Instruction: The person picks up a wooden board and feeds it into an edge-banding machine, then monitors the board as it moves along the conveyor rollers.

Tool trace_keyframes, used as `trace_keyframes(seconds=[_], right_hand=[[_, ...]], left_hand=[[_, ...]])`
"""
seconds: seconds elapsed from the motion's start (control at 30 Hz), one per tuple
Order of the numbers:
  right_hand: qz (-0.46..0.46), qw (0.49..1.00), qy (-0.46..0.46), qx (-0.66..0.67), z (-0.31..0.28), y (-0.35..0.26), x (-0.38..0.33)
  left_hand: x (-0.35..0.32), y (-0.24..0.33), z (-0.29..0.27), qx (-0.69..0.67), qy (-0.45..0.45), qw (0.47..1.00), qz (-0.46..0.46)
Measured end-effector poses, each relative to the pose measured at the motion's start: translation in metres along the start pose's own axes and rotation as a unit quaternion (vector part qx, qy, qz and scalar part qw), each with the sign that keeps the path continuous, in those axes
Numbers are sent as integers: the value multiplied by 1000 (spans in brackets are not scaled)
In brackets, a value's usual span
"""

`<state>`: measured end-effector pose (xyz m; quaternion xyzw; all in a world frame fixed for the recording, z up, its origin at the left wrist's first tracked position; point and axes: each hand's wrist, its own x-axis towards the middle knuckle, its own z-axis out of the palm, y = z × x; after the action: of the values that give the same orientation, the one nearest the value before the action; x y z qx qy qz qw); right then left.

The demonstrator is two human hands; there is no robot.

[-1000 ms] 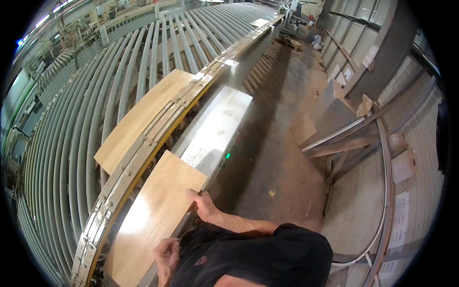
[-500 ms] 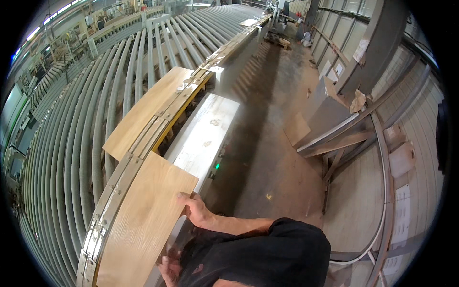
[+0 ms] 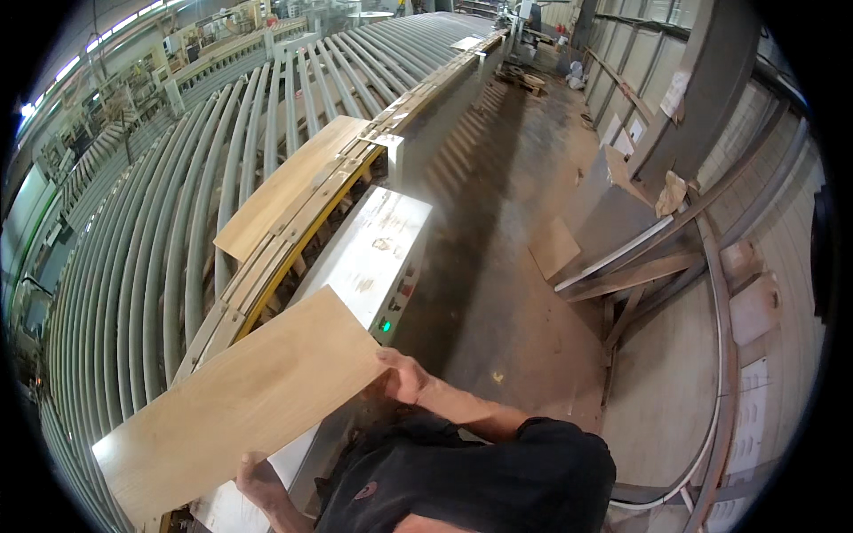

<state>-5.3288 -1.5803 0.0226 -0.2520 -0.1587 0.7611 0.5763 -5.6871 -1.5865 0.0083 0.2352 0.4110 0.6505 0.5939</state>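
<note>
A long rectangular wood-grain board (image 3: 240, 391) is held between my two hands, tilted across the conveyor's edge. My right hand (image 3: 407, 377) grips its right end, with the thumb on top near the corner. Along the near long edge, my left hand (image 3: 258, 480) grips it with the thumb on the upper face; the fingers underneath are hidden. Beyond it, a second wood-grain board (image 3: 293, 182) lies on the rollers against the conveyor's side rail (image 3: 293, 233).
A roller conveyor (image 3: 191, 222) stretches away on the left. Beside its rail is a white metal box (image 3: 378, 244) with a lit green button (image 3: 386, 326). At the right stand a grey steel column (image 3: 697, 98), a leaning board (image 3: 555, 247) and a plastic jug (image 3: 755, 306).
The held board has swung from lying along the rail to slanting across it, its near end moving left. My left hand has moved left along with it; the right hand still grips the other end.
</note>
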Motion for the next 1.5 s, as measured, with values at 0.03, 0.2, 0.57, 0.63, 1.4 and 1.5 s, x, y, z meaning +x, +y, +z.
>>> trace_keyframes(seconds=[0.03, 0.2, 0.57, 0.63, 1.4, 1.5], right_hand=[[3, 1000, -30, -2, -13, -5, -4], [3, 991, 5, -131, -21, -34, -15], [-18, 989, 71, -127, -36, -3, -19], [-37, 990, 88, -108, -46, 4, -15], [74, 990, 66, -96, -38, 6, 14], [98, 988, 53, -102, -36, 10, 23]], left_hand=[[0, -1, 1, 2, -8, 1000, 3], [-12, 5, 55, 4, -13, 999, 39], [10, 0, 69, 75, -109, 990, 54], [7, 5, 83, 92, -101, 989, 58], [13, 9, 67, 45, -60, 994, 80], [18, 17, 68, 53, -54, 992, 101]])
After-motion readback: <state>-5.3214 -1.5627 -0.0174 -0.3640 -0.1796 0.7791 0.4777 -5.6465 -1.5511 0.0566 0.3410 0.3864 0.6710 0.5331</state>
